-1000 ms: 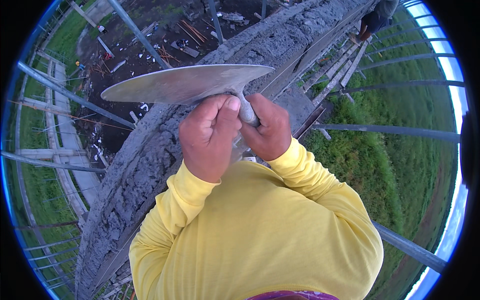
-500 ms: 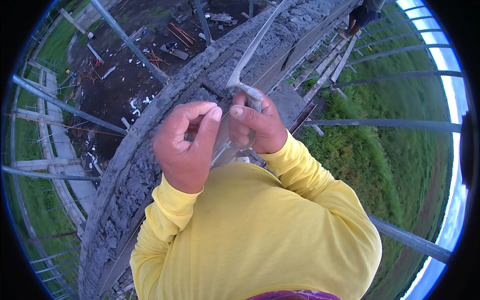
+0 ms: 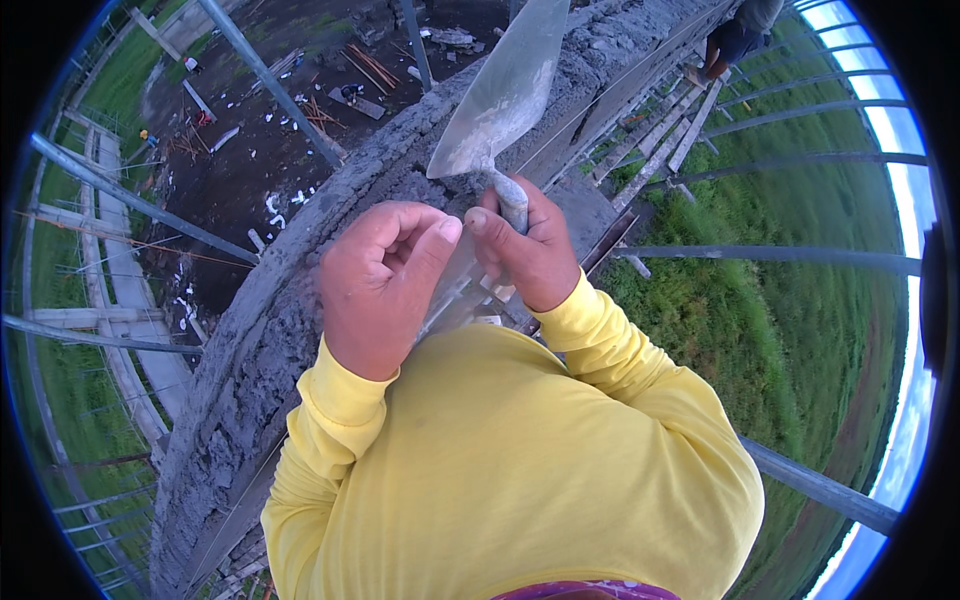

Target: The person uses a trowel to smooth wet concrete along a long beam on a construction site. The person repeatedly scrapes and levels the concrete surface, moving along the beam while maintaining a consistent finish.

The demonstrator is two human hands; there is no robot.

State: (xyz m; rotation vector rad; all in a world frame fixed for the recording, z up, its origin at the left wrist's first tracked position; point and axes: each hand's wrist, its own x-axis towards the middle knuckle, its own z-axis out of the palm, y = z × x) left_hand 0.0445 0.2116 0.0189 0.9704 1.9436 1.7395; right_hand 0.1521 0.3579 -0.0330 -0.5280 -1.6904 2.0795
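Observation:
My right hand (image 3: 530, 250) is wrapped round the handle of a masonry trowel (image 3: 505, 95). Its mortar-smeared blade points away from me, with the flat face showing. Close beside it, my left hand (image 3: 380, 285) is closed in a pinch, thumb against the forefinger. Whatever those fingertips hold, if anything, is too small or hidden to make out. The two thumbs almost meet. Below both hands runs a curved wall top (image 3: 290, 290) covered in rough wet grey mortar. A thin string line (image 3: 610, 88) stretches along its right side.
Metal poles (image 3: 270, 80) rise on the left, and more poles (image 3: 770, 257) jut out over the grass on the right. Planks (image 3: 660, 140) lie at the upper right, near another person (image 3: 735, 40). Far below on the left is dark ground (image 3: 240, 165) with scattered debris.
The trowel blade has turned from nearly edge-on to showing its broad face. Both hands have shifted slightly to the right, and the left thumb is now closer to the right hand.

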